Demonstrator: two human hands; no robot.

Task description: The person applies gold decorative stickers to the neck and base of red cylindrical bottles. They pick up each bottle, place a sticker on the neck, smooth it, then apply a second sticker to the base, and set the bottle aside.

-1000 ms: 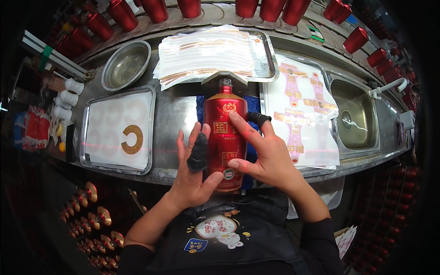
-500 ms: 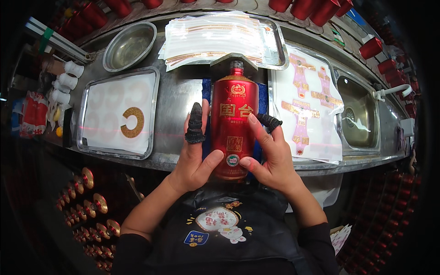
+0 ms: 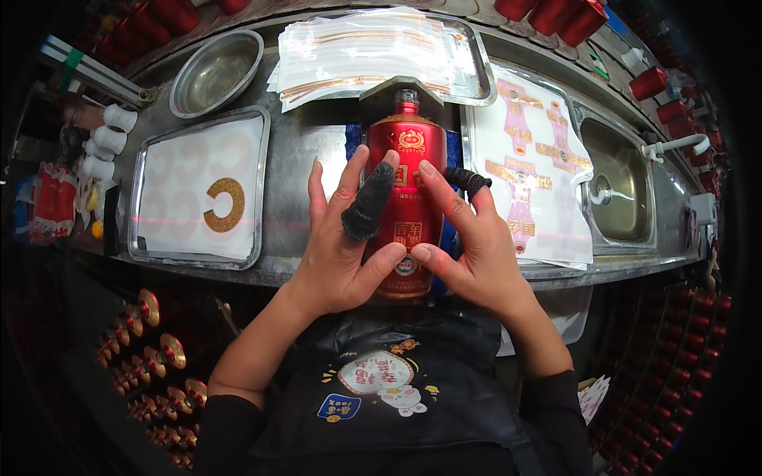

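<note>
A red bottle (image 3: 409, 206) with gold lettering lies on its back on a blue cloth (image 3: 452, 147), its dark neck against a grey metal block (image 3: 425, 95). Spread over its left side is my left hand (image 3: 341, 246), a black finger cover (image 3: 370, 205) on one finger. My right hand (image 3: 472, 246) rests on the right side, fingers apart, with another black cover (image 3: 468, 180). Both thumbs touch the lower front, beside a small round green-and-white label (image 3: 406, 266). The hands hide part of the gold lettering.
On the left stands a tray (image 3: 264, 186) with one gold C-shaped sticker (image 3: 225, 205), below a metal bowl (image 3: 216, 74). Sticker sheets (image 3: 361, 55) lie at the back. Pink-and-gold cross-shaped stickers (image 3: 520, 194) lie right, beside a sink (image 3: 611, 182). Red bottles (image 3: 548, 20) line the far edge.
My left hand has moved right, its fingers now over the bottle's front. My right hand has shifted slightly up and left, and its fingers still lie on the bottle.
</note>
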